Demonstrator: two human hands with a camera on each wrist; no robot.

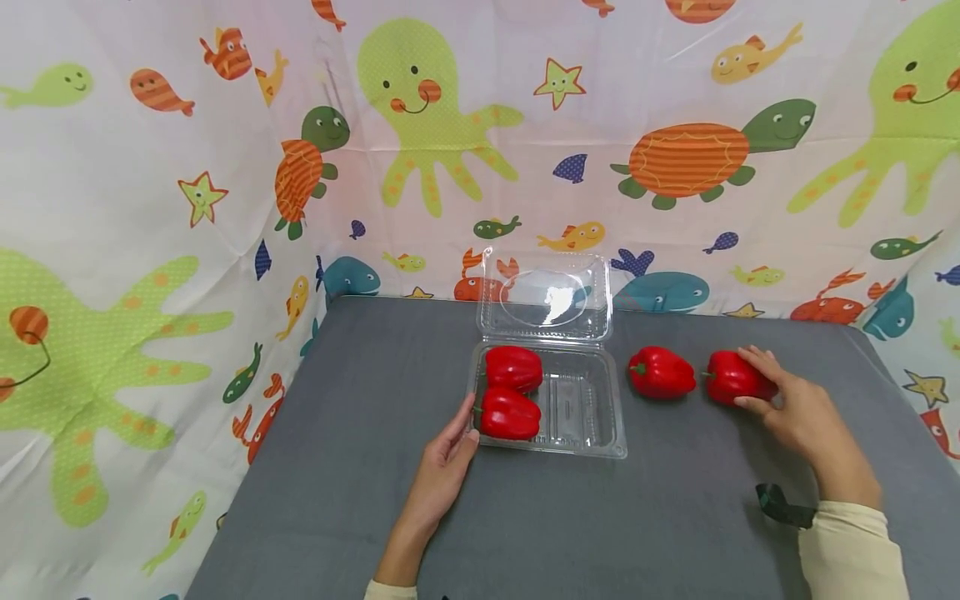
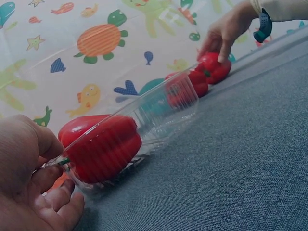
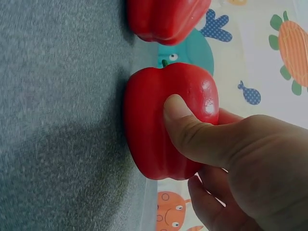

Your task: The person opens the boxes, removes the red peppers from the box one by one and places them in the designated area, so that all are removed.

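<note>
A clear plastic clamshell container [image 1: 581,408] lies with its lid [image 1: 546,296] raised at the back. Two red bell peppers fill its left side, one behind [image 1: 513,368] and one in front [image 1: 510,414]. At the container's left edge my left hand [image 1: 444,471] pinches the rim, close to the front pepper's green stem. To the right of the container, my right hand [image 1: 798,412] grips another red bell pepper [image 3: 149,115] on the table, thumb across its near side and fingers around the far side, partly hidden. Just left of it sits a further red bell pepper [image 1: 660,372].
The table is covered in grey cloth [image 1: 360,433]. A curtain [image 1: 480,125] printed with sea animals hangs behind and along both sides, and the raised lid overlaps it in the head view. A dark band [image 1: 783,506] is on the right wrist.
</note>
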